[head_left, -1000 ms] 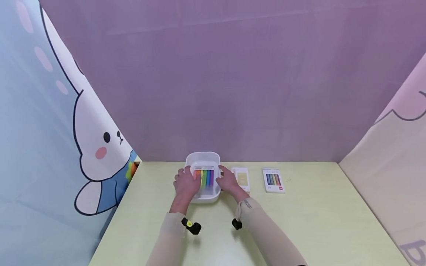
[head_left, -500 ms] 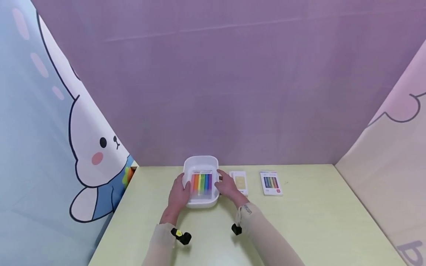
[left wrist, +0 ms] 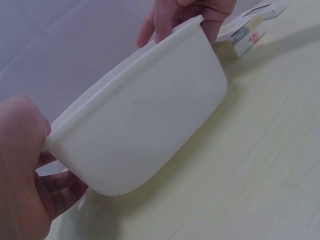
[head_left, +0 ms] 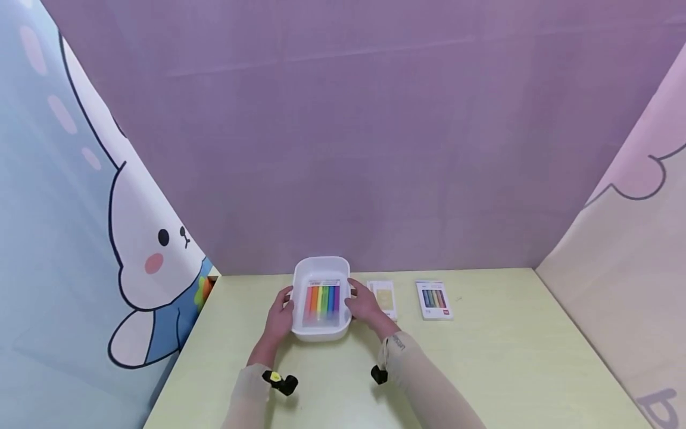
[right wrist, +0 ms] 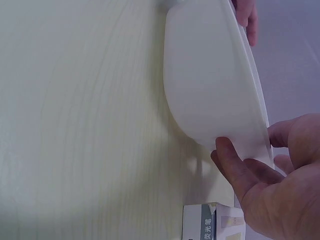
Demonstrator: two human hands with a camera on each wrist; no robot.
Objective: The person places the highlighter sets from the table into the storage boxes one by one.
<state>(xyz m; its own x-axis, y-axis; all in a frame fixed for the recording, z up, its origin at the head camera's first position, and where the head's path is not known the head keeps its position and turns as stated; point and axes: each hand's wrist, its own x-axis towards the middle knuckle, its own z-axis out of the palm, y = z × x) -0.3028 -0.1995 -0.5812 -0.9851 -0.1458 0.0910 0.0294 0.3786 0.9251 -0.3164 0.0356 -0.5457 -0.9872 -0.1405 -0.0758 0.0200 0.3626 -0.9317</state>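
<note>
A white plastic basin (head_left: 320, 336) stands at the back of the table, with a clear pack of rainbow-coloured pens (head_left: 323, 301) lying inside. My left hand (head_left: 280, 317) grips the basin's left side; in the left wrist view its thumb is at the rim and its fingers curl underneath. On the other side, my right hand (head_left: 365, 302) holds the right rim. The right wrist view shows the right fingers (right wrist: 232, 162) against the outer wall. Whether the basin's bottom touches the table cannot be told.
Just right of the basin lies a white box with a yellow panel (head_left: 384, 300), close to my right hand. Further right is a white box picturing coloured sticks (head_left: 435, 300). A purple cloth (head_left: 343, 149) hangs behind the pale table (head_left: 482, 357).
My left hand has moved from over the basin's inside to its left side and now grips it there. The right hand keeps its hold. The head view has shifted slightly.
</note>
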